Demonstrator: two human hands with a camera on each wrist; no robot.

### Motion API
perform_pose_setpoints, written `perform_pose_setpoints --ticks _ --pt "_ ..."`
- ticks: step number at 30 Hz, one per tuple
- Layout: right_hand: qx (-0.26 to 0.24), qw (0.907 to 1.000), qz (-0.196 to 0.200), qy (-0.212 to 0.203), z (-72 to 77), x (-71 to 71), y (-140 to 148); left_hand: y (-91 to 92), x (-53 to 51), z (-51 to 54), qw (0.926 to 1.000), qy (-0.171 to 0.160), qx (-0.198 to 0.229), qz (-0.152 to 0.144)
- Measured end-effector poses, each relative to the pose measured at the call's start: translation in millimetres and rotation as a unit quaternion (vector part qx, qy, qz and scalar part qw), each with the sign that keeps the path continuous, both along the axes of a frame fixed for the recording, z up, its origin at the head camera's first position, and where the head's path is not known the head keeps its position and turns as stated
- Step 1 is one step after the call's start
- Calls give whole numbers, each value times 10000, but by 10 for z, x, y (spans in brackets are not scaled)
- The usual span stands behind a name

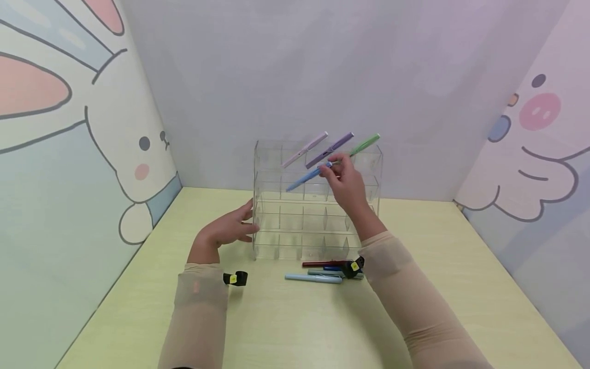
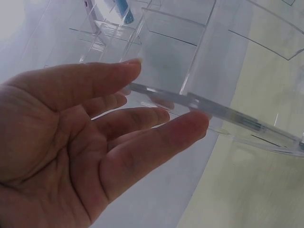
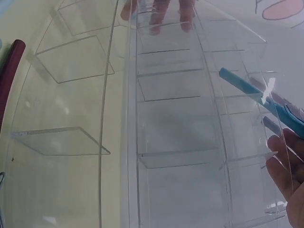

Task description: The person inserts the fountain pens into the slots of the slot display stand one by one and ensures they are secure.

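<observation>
Blue pen [image 1: 301, 180] pinched in my right fingers [image 1: 341, 157], left fingers [image 2: 152, 148] loosely spread at the rack [image 1: 291, 251]; three pens [image 1: 331, 149] racked already, four others [image 1: 313, 278] on the desk [image 1: 276, 328].

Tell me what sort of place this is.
Probably an indoor booth for tabletop work: a table closed in by a plain wall, a rabbit-print wall and a pig-print wall.

Rack [image 1: 313, 220] clear glossy plastic; blue pen [image 1: 304, 180] smooth.

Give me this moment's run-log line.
left hand: touches left side of clear organizer | right hand: pinches blue pen | top tier: pink pen, purple pen, green pen | table: more pens
</observation>
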State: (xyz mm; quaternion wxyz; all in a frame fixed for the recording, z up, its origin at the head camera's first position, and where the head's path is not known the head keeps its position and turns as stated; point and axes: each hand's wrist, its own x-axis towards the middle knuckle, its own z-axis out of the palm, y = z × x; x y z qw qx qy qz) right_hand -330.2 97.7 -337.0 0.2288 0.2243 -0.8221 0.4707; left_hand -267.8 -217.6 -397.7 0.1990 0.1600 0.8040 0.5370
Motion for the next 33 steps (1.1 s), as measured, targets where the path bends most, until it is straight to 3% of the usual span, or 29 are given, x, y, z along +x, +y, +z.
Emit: perform_pose_setpoints --ticks 10,24,28,33 --pt "846 9956 -222 322 -58 20 -16 11 6 9 10000 6 0 -4" --pt "945 9924 99 780 -106 24 15 7 14 22 10000 11 -8 19" --pt "541 9955 412 666 -51 105 29 4 9 11 10000 -14 -11 45" --pt "-580 9915 962 657 116 331 92 9 12 16 10000 -39 38 20"
